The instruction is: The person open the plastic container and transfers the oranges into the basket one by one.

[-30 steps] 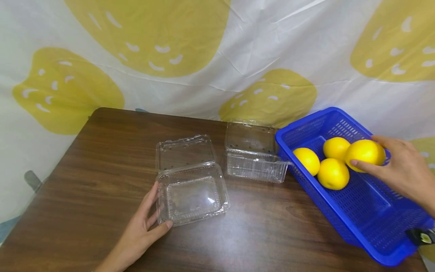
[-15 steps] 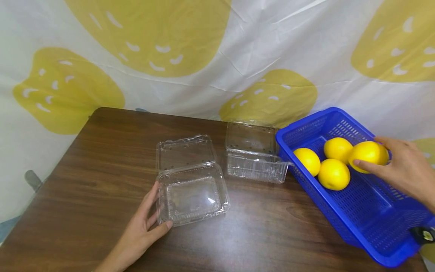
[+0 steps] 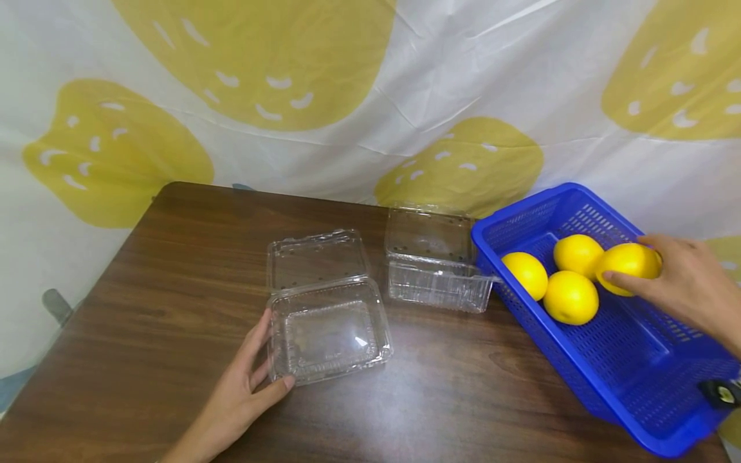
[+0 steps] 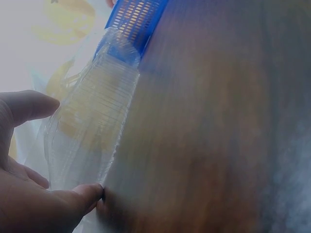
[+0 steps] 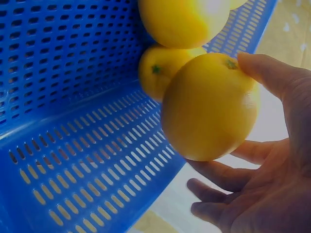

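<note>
My left hand (image 3: 246, 386) holds the left side of an open clear plastic clamshell container (image 3: 330, 331). Its thumb lies at the near left corner and its other fingers lie along the left wall; the left wrist view shows the thumb low on the container's wall (image 4: 92, 116). On the right, my right hand (image 3: 689, 289) grips a yellow-orange orange (image 3: 628, 269) (image 5: 211, 107) between thumb and fingers, inside the far right side of the blue basket (image 3: 579, 379). Other oranges (image 3: 571, 297) sit beside it in the basket's far half.
A second clear clamshell (image 3: 437, 283), lid up, stands against the basket's left side. Both lie on a brown wooden table (image 3: 156, 308). Behind hangs a white cloth (image 3: 324, 154) with yellow fruit prints. A black strap-like item (image 3: 718, 392) shows near the right wrist.
My right hand and the orange in it have shifted very slightly right and toward me. The left hand and its container keep their place.
</note>
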### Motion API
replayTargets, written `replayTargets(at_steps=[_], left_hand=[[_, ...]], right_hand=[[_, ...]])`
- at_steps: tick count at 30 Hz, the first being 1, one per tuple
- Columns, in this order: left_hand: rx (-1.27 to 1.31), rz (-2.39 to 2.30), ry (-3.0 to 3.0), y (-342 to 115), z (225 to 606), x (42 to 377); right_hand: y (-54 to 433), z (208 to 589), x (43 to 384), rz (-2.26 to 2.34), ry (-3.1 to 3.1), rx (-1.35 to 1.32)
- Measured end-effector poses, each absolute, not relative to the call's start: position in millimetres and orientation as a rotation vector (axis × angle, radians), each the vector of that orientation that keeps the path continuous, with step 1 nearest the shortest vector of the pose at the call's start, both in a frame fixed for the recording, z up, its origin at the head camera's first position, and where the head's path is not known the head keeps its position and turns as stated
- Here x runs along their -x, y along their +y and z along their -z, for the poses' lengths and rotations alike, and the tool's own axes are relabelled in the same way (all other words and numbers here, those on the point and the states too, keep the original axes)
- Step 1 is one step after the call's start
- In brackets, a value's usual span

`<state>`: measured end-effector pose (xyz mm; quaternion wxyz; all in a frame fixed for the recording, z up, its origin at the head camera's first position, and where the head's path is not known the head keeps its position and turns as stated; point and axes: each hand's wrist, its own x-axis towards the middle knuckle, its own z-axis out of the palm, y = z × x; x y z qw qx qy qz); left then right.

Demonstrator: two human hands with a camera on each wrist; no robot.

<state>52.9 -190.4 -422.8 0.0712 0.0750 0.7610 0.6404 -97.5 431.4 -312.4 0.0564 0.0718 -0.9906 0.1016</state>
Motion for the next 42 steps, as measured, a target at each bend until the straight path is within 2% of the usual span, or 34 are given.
replayTargets(at_steps=[11, 29, 42], left_hand=[[-0.21, -1.91, 2.282, -190.5, 421.3, -52.5], [-0.202, -1.91, 2.281, -190.8, 421.5, -52.3], [-0.211, -1.911, 2.283, -191.3, 421.4, -52.3]], right_hand=[[432.2, 301.1, 94.4, -0.313, -3.064, -0.056], [418.1, 293.7, 89.1, -0.323, -3.073, -0.143], [382.6, 284.1, 73.6, -0.419, -2.99, -0.281]])
